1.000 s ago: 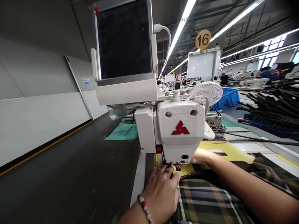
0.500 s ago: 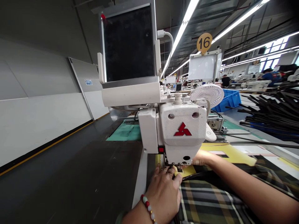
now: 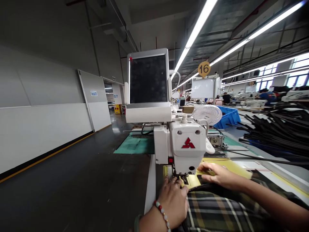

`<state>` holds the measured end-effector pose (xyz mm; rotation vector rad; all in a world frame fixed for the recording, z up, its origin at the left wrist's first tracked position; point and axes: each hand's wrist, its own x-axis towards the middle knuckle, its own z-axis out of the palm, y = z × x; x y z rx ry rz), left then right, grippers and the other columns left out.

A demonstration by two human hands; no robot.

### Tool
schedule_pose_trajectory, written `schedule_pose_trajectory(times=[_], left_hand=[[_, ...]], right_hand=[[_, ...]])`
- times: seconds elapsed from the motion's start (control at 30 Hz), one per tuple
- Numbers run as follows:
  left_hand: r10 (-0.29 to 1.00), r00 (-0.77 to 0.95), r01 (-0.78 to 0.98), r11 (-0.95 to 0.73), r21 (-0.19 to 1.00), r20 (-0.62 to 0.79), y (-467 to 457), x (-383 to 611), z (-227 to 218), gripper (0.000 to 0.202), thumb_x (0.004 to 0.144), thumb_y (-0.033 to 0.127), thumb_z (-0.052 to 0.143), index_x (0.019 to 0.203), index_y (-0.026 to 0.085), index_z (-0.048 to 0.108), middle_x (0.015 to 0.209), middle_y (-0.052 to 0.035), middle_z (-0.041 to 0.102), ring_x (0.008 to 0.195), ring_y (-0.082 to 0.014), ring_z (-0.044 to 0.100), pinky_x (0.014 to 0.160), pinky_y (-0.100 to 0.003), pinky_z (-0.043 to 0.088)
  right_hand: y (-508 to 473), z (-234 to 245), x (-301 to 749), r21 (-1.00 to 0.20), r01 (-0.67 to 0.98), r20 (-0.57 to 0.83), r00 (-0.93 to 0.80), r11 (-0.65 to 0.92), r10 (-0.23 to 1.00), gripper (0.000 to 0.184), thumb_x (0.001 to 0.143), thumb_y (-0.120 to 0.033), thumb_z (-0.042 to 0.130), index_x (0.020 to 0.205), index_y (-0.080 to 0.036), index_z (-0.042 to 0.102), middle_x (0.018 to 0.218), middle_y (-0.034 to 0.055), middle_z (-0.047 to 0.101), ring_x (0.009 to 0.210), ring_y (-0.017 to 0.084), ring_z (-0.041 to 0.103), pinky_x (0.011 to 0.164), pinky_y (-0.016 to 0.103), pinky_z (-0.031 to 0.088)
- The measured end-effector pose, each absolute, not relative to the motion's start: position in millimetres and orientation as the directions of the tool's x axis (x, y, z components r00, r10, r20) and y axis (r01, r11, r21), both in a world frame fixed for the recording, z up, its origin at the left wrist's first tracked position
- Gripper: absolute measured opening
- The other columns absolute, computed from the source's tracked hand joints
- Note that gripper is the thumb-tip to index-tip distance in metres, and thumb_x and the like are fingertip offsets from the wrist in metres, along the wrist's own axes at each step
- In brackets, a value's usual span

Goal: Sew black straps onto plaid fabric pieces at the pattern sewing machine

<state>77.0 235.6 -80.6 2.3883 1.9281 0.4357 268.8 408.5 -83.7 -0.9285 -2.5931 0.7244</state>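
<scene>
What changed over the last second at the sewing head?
The right hand moved rightward from beside the sewing machine head and now lies, fingers spread, on the yellow template. The worn camera tilted up, so the machine sits smaller in the frame. The left hand stayed by the presser foot. Nothing was visibly taken hold of or let go.

The plaid cloth [image 3: 217,209] is dark, checked with tan and white lines, beside a yellow board [image 3: 227,165]. The sewing machine [image 3: 187,138] is white with a red logo [image 3: 188,143]. The bracelet [image 3: 162,215] looks red and pale, perhaps green too. Farther off are a blue crate [image 3: 229,118], teal mat [image 3: 134,145], black strips [image 3: 277,129] and gold sign [image 3: 204,69] with black numerals.
</scene>
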Motion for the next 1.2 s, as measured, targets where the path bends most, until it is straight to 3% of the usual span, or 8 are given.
schedule_pose_trajectory(times=[0.1,0.23,0.53,0.7,0.87,1.0,1.1,1.2], left_hand=[[0.964,0.183,0.956,-0.220,0.193,0.196,237,78,-81,0.033,0.082,0.025,0.048,0.114,0.021,0.059,0.123,-0.0083,0.056,0.120,-0.0257,0.044,0.108,-0.048,0.027],[0.966,0.154,0.967,-0.190,0.168,0.206,234,79,-80,0.032,0.082,0.023,0.047,0.111,0.022,0.061,0.120,-0.0072,0.058,0.118,-0.0249,0.046,0.107,-0.046,0.030],[0.987,0.055,0.998,-0.056,0.006,0.150,202,48,-47,0.023,0.070,0.015,0.054,0.089,0.018,0.068,0.092,-0.0084,0.067,0.106,-0.0268,0.054,0.105,-0.048,0.027],[0.998,0.016,0.998,-0.013,-0.057,0.059,200,34,-20,0.019,0.059,0.009,0.059,0.074,0.019,0.065,0.084,-0.0056,0.068,0.098,-0.0261,0.058,0.103,-0.044,0.029],[0.996,-0.022,0.999,0.025,0.027,-0.089,202,19,-4,0.009,0.065,0.021,0.060,0.072,0.022,0.066,0.075,-0.0009,0.067,0.079,-0.0223,0.062,0.093,-0.040,0.038],[0.991,0.013,0.984,0.011,0.179,-0.131,205,25,-13,0.032,0.072,0.048,0.058,0.089,0.022,0.068,0.083,-0.0026,0.067,0.077,-0.0208,0.059,0.068,-0.027,0.043],[0.994,0.002,0.962,0.028,0.273,-0.109,212,19,-19,0.037,0.078,0.050,0.050,0.077,0.018,0.067,0.064,0.0007,0.059,0.063,-0.0151,0.052,0.055,-0.022,0.036],[0.995,0.002,0.938,0.033,0.346,-0.100,217,2,-23,0.046,0.082,0.054,0.045,0.065,0.016,0.064,0.053,0.0037,0.047,0.054,-0.0117,0.044,0.050,-0.021,0.030]], right_hand=[[393,-84,310,-0.414,0.588,0.039,-0.751,0.695,0.659,0.037,0.079,-0.049,0.049,0.102,-0.024,0.064,0.108,0.0088,0.065,0.101,0.029,0.057,0.090,0.042,0.042],[376,-83,341,-0.316,0.676,0.064,-0.685,0.666,0.726,0.037,0.079,-0.047,0.050,0.107,-0.027,0.064,0.115,0.0087,0.063,0.110,0.031,0.053,0.098,0.047,0.033],[334,-52,302,-0.300,0.597,0.011,-0.778,0.744,0.628,0.027,0.071,-0.034,0.055,0.095,-0.026,0.064,0.109,0.0068,0.058,0.097,0.029,0.053,0.086,0.043,0.040],[337,-32,296,-0.267,0.635,-0.144,-0.770,0.725,0.621,0.042,0.074,-0.055,0.049,0.089,-0.019,0.066,0.094,0.0123,0.063,0.096,0.034,0.052,0.084,0.048,0.038],[351,-33,294,-0.252,0.556,-0.158,-0.831,0.792,0.533,0.051,0.086,-0.051,0.027,0.068,-0.016,0.058,0.072,0.0062,0.057,0.081,0.025,0.053,0.096,0.057,0.025],[353,-41,290,-0.289,0.499,-0.111,-0.865,0.817,0.489,0.020,0.072,-0.025,0.043,0.064,-0.018,0.061,0.071,0.0031,0.060,0.087,0.023,0.051,0.099,0.052,0.021],[349,-44,284,-0.205,0.400,0.032,-0.909,0.893,0.414,0.017,0.057,-0.013,0.047,0.061,-0.020,0.063,0.070,0.0028,0.062,0.089,0.022,0.050,0.094,0.047,0.027],[344,-47,274,-0.141,0.311,0.151,-0.931,0.940,0.331,0.017,0.063,-0.013,0.048,0.063,-0.020,0.063,0.072,0.0041,0.063,0.088,0.022,0.052,0.091,0.045,0.030]])
